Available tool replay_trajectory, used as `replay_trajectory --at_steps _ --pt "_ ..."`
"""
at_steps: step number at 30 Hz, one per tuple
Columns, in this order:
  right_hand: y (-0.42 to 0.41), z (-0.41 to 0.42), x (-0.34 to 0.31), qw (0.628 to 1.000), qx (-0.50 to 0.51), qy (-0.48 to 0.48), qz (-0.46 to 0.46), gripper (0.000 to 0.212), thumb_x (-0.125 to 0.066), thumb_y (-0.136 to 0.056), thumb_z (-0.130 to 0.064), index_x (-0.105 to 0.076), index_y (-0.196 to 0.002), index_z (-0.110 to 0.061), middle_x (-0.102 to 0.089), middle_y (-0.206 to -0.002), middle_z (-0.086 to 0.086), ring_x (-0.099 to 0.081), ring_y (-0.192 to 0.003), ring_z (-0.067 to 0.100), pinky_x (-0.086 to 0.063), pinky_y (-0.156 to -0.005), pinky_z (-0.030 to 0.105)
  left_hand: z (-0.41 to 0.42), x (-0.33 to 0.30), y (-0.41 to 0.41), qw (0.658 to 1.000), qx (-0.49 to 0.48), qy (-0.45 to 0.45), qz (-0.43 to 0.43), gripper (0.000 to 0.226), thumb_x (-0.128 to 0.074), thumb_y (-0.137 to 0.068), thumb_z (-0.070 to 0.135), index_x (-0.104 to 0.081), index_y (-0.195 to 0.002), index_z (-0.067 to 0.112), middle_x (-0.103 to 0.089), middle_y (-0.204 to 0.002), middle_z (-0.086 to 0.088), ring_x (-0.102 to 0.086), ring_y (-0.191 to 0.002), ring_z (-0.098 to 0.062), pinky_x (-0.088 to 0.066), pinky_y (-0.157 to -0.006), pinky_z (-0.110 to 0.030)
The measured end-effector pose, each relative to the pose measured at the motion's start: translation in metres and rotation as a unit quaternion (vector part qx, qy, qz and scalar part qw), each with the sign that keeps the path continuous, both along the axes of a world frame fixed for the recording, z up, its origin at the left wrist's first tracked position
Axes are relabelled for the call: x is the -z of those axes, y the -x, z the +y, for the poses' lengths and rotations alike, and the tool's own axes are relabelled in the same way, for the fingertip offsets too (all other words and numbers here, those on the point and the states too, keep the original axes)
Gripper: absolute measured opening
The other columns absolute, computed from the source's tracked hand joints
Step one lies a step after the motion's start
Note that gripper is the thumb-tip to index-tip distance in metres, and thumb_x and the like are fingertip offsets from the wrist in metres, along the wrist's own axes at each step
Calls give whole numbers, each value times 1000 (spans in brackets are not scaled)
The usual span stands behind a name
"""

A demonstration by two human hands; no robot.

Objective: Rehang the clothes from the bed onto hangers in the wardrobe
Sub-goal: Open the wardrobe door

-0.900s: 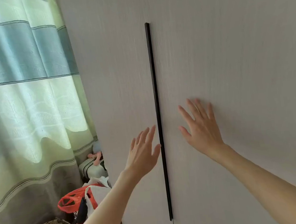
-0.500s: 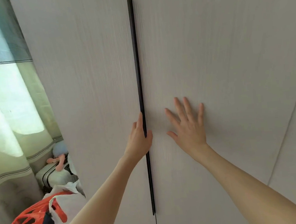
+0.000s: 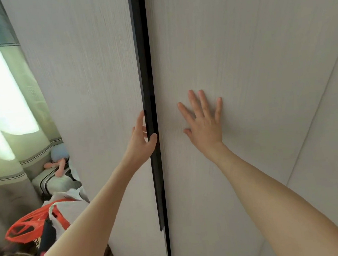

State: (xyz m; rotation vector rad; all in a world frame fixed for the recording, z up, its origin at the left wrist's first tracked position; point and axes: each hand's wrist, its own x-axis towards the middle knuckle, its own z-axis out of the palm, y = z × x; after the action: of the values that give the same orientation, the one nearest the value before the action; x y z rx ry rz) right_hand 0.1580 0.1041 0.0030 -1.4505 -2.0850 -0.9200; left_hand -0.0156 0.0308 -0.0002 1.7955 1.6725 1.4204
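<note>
the left hand (image 3: 142, 142) curls its fingers round the black handle strip (image 3: 145, 68) on the inner edge of the left wardrobe door (image 3: 87, 84), likely to pull it open. the right hand (image 3: 203, 122), fingers spread, presses flat on the right door (image 3: 239, 49), probably bracing it. no clothes or hangers in view.

Both bare forearms reach up and forward, the wrists fairly straight. The left hand (image 3: 141, 142) curls its fingers around a dark vertical edge, thumb (image 3: 152, 138) hooked over the front of it. The right hand (image 3: 204, 124) lies flat, its fingers (image 3: 194, 100) straight, spread and pointing upward
</note>
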Motion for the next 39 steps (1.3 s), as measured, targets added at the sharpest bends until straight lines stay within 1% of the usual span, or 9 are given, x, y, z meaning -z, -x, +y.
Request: replay_trajectory --at_steps 4,8,13,17,21,25,29,34,39 --pt "4 -13 -1 998 -24 53 10 77 -56 -86 -47 -17 -148 -25 3 -157 10 7 -144 31 8 -107 63 -35 7 9 999 -34 -31 5 65 -48 -95 16 -10 -145 34 -41 -116 1 -50 -92 -3 -38 -66 -7" --pt "23 -36 6 971 -175 145 68 64 -44 -96 -33 -12 -149 -16 -3 -157 10 -2 -144 27 -8 -114 57 -73 12 24 996 -74 -56 15 62 -47 -95 16 -15 -144 34 -45 -106 -1 -51 -91 2 -42 -78 -19" --pt "80 -91 17 876 -406 240 100 58 -36 -100 -25 -7 -149 -15 -6 -157 1 -10 -144 15 -19 -116 34 -113 13 55 996 -67 -61 -5 55 -47 -96 16 -21 -136 43 -52 -101 -6 -59 -97 -16 -54 -84 -42" --pt "121 -129 22 802 -470 320 183 61 -37 -99 -21 -1 -149 -21 -5 -157 -3 -23 -140 15 -23 -106 22 -139 14 77 996 -49 -70 -17 53 -45 -97 11 -23 -139 36 -55 -103 -22 -61 -97 -25 -56 -78 -32" --pt "141 -151 25 742 -521 352 233 61 -41 -98 -12 -8 -149 -18 -12 -156 -2 -14 -142 11 -14 -111 21 -163 18 101 993 -74 -95 2 51 -44 -97 11 -23 -138 32 -58 -101 -11 -61 -92 -9 -52 -72 -16" --pt "175 -167 35 750 -564 277 209 63 -47 -94 -6 -14 -147 -11 -16 -155 4 -9 -141 8 -10 -113 22 -193 21 134 991 -87 -101 2 52 -47 -93 21 -24 -138 35 -60 -104 -4 -61 -97 -15 -54 -83 -33" --pt "227 -182 42 763 -590 195 175 63 -52 -91 -7 -19 -145 -9 -15 -153 3 -7 -141 9 -3 -112 10 -229 22 174 987 -105 -117 -20 47 -49 -89 31 -31 -133 37 -61 -105 1 -61 -100 -16 -53 -86 -38" --pt "296 -202 39 760 -609 200 108 67 -51 -92 -5 -14 -147 -12 -4 -153 -2 0 -141 6 0 -110 7 -266 28 230 979 -123 -120 -113 50 -46 -89 14 -36 -136 26 -64 -114 -2 -61 -108 -18 -51 -91 -38" --pt "364 -219 40 771 -600 197 78 71 -54 -91 -5 -12 -148 -12 -7 -157 8 -3 -144 18 -11 -117 29 -279 25 286 962 -129 -91 -222 47 -43 -96 4 -37 -140 20 -64 -114 14 -58 -112 -9 -50 -89 -23"
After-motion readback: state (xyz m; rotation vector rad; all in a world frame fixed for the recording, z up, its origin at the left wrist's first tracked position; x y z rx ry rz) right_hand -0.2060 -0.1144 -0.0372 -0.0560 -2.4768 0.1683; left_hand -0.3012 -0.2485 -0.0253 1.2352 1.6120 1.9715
